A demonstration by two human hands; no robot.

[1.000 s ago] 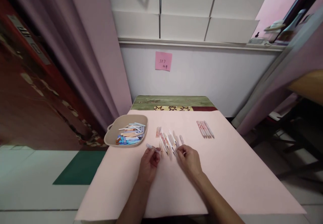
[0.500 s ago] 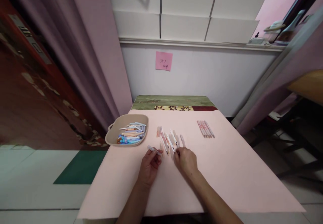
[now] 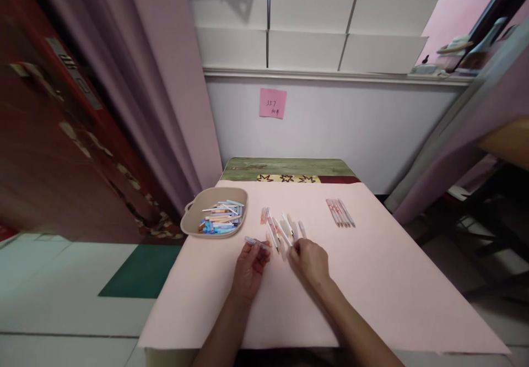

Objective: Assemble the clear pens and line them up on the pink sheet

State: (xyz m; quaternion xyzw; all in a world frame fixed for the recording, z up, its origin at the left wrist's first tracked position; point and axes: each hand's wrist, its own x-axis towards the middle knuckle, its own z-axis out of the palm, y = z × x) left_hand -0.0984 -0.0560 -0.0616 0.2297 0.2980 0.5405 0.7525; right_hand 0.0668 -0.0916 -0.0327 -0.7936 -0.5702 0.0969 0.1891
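Observation:
My left hand (image 3: 250,268) is closed around a pale, translucent pen (image 3: 253,241), its end pointing up and left. Beside a loose pile of pens (image 3: 273,229), my right hand (image 3: 311,259) pinches the near end of a white pen (image 3: 285,227), its fingertips partly hidden by the hand. The pile mixes white, pinkish and clear pens lying at angles in front of both hands. One more pale pen (image 3: 302,229) rests just beyond my right knuckles.
A beige basket (image 3: 187,226) of pens and blue pieces stands at the table's left. Several pinkish pens (image 3: 340,213) lie in a neat row on the right. A pink cloth (image 3: 372,301) covers the table; a pink note (image 3: 273,103) is on the wall behind.
The view has shifted slightly, moving the whole scene a little to the right. The white pen at my right fingers has changed its angle in the pile. My left hand keeps its pen.

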